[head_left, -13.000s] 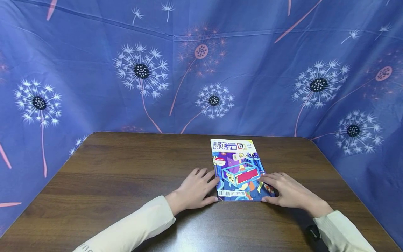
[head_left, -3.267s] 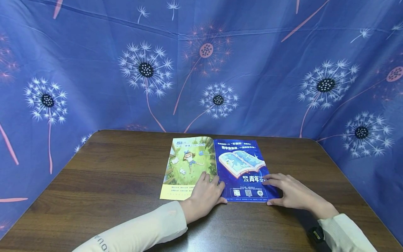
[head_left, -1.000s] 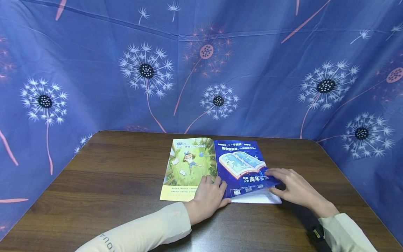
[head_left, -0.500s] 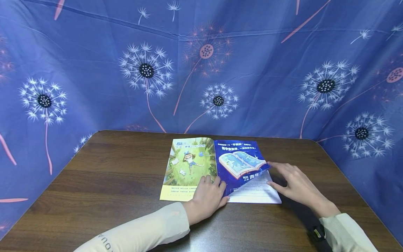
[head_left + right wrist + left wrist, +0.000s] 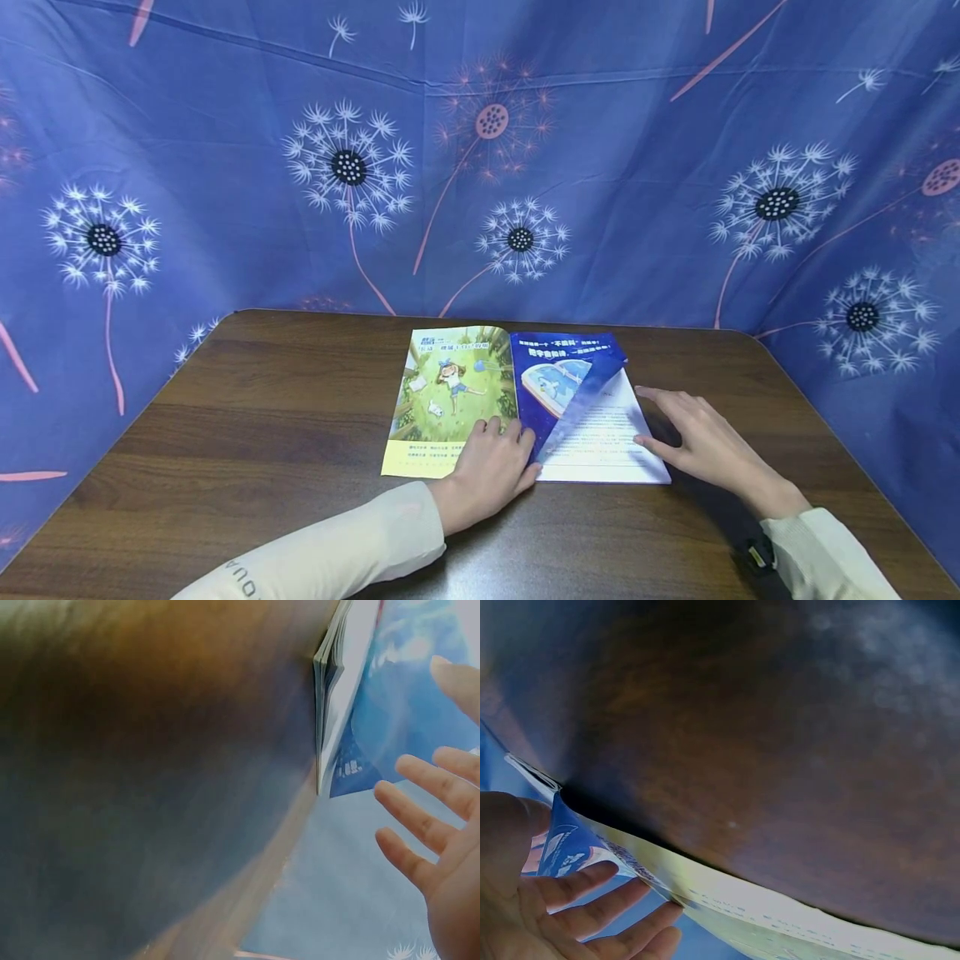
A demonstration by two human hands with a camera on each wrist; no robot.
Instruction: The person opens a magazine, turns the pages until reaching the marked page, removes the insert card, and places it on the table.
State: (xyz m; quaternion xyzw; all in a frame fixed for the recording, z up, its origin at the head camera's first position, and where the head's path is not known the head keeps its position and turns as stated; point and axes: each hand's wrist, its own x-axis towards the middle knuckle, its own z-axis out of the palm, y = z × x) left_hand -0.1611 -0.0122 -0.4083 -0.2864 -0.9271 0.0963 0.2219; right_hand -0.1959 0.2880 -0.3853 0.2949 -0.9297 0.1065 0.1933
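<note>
Magazine (image 5: 525, 404): it lies opened on the counter (image 5: 300, 433), close to the far edge, between the two hands.
Done: the green page (image 5: 450, 392) is laid down at the left; the blue page (image 5: 555, 383) is bent over diagonally, so that a large part of the white page (image 5: 607, 437) is showing under it.
Left to do: I judge that this turn is about halfway, because the blue page is not yet laid over to the green side.
Left hand (image 5: 487, 471): it rests at the lower part of the magazine beside the spine, with the thumb by the near edge; its fingers (image 5: 604, 907) are relaxed, a little apart, and pinch nothing that I can see.
Right hand (image 5: 693, 437): it hangs at the right edge of the white page, thumb and fingers (image 5: 420, 817) spread wide, holding nothing; the raised corner is apart from them.
</note>
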